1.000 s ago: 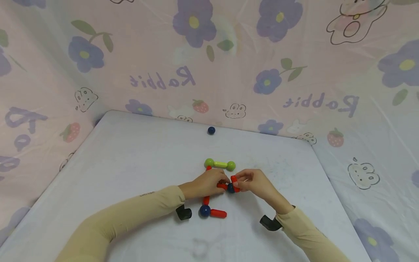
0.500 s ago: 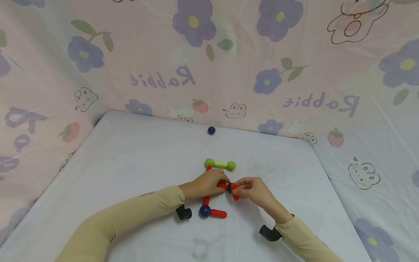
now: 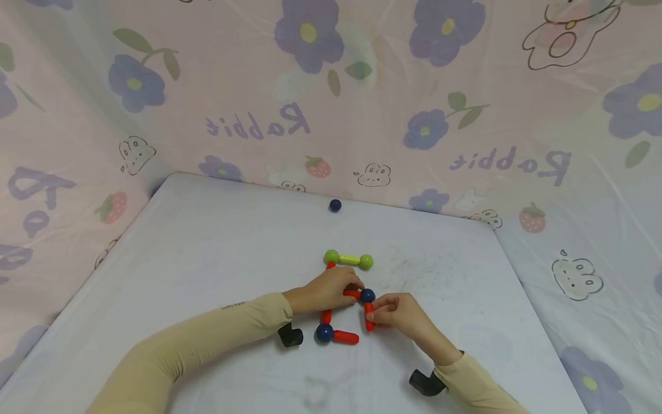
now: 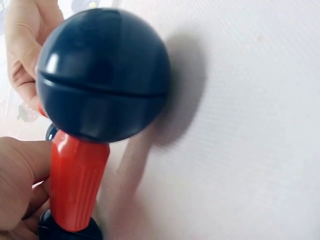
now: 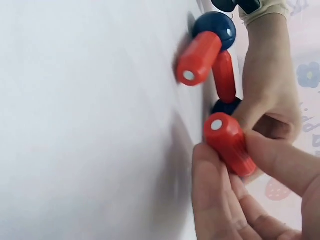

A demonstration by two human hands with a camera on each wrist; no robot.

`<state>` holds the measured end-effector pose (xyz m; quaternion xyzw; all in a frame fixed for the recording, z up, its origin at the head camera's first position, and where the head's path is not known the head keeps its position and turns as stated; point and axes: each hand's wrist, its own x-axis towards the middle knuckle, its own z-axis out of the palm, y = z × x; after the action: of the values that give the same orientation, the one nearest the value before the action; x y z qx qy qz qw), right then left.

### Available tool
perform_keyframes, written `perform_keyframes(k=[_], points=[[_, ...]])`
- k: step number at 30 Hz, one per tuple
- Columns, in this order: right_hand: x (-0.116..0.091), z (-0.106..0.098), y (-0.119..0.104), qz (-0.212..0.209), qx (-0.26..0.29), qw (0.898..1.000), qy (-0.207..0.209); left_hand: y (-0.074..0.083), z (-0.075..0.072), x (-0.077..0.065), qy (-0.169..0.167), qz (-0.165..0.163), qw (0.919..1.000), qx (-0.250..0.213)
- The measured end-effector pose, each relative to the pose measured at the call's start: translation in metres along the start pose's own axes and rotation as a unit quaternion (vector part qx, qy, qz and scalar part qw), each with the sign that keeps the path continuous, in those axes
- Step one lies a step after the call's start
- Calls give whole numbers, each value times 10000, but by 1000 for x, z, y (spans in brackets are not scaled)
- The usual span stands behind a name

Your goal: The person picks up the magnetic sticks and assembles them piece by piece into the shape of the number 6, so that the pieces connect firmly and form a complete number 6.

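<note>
Red magnetic rods and dark blue balls form a branching figure. In the head view my left hand (image 3: pixel 327 290) grips its middle, fingers around a short red rod that leads right to a blue ball (image 3: pixel 368 295). My right hand (image 3: pixel 400 315) pinches another red rod (image 3: pixel 369 317) between thumb and fingers; its top meets that ball and it points toward me. The lower corner has a blue ball (image 3: pixel 324 333) with a red rod (image 3: pixel 346 337) extending right. The left wrist view shows this corner ball (image 4: pixel 102 75) close up; the joint under my left hand is mostly hidden.
A green ball (image 3: pixel 331 257), a yellow-green rod (image 3: pixel 349 260) and a second green ball (image 3: pixel 366 261) make the figure's top. A loose blue ball (image 3: pixel 335 205) lies near the table's back edge. Printed cloth (image 3: pixel 362 103) hangs behind the white table (image 3: pixel 233 230).
My right hand has moved down toward me, swinging its red rod from pointing upward beside the blue ball to pointing down below it. The left hand stays in place.
</note>
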<state>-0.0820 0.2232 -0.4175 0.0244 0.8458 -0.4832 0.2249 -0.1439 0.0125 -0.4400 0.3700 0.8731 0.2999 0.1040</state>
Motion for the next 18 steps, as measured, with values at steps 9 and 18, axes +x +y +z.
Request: perform_keyframes(k=[9,18], points=[[2,7,8,366,284,9988,151,-1,1,1,12,-11,10000,31],[4,10,10,508,394,9976,254,0,1,0,3,-107,9999,13]])
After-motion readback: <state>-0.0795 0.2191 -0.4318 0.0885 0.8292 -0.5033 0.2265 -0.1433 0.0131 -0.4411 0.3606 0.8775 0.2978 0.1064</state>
